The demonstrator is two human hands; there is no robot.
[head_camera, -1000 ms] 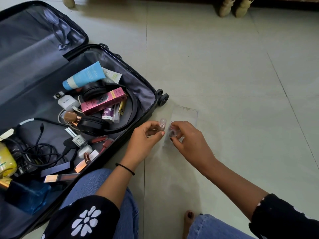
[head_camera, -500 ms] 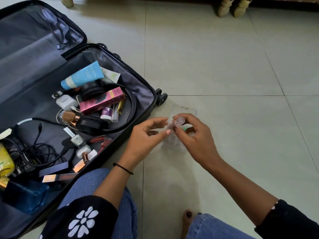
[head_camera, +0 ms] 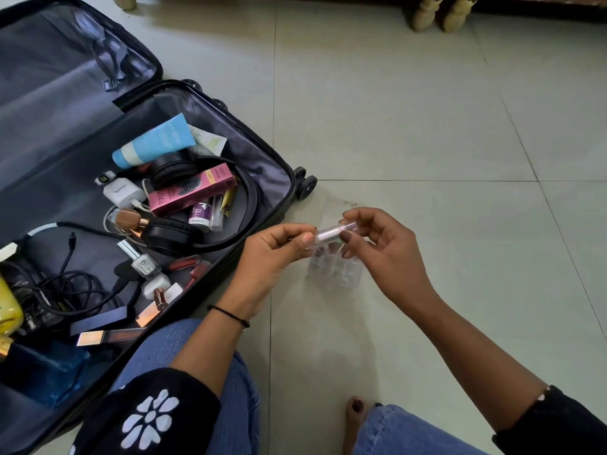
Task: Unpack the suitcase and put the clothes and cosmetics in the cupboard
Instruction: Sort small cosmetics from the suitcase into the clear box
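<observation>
My left hand [head_camera: 272, 254] and right hand [head_camera: 384, 251] pinch the two ends of a small tube [head_camera: 331, 232]; I think it is light and slippery.

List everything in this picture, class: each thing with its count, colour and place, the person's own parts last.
suitcase: 1, black with grey lining, open on the floor, left.
tube: 1, blue with white cap, far end of suitcase.
box: 1, pink, in suitcase by the headphones.
headphones: 1, black, middle of suitcase.
charger: 1, white, left of the box.
cables: tangled, black, near end of suitcase.
plastic case: 1, clear, on the floor below the hands.
vial: 1, clear, pinched between both hands.
furniture legs: 3, cream, top edge.
left hand: 1, pinches the vial's left end.
right hand: 1, pinches its right end.
foot: 1, bare, bottom edge.
</observation>
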